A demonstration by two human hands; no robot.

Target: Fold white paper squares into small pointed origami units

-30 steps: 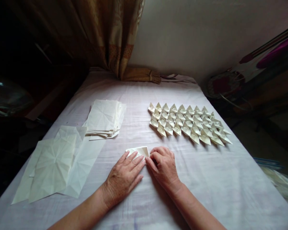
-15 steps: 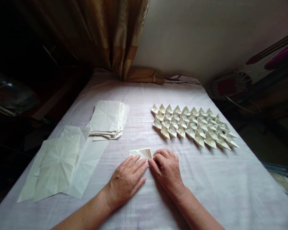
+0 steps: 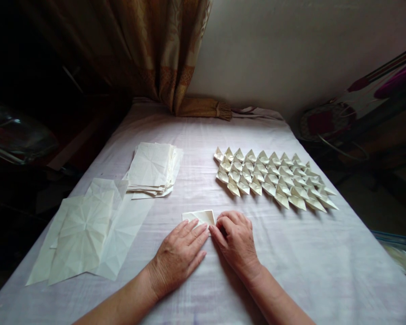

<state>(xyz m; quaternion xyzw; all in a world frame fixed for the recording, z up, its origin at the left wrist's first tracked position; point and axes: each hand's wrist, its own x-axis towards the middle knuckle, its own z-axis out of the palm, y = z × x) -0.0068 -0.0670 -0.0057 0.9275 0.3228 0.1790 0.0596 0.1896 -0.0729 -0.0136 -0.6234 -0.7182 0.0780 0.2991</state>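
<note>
A small folded piece of white paper [image 3: 203, 216] lies on the cloth-covered table in front of me. My left hand [image 3: 179, 248] rests flat on its near part, fingers stretched out, hiding much of it. At the paper's right edge, my right hand [image 3: 235, 241] has curled fingers, with thumb and forefinger pinching the lower right corner. Beyond that hand stand several rows of folded paper boats [image 3: 270, 178], set close together with their points up.
A stack of creased paper sheets [image 3: 149, 164] sits at the back left. Loose creased sheets [image 3: 83, 230] overlap nearer on the left. A tasselled brown curtain [image 3: 176, 85] hangs onto the far end of the table [image 3: 311, 271], against the wall.
</note>
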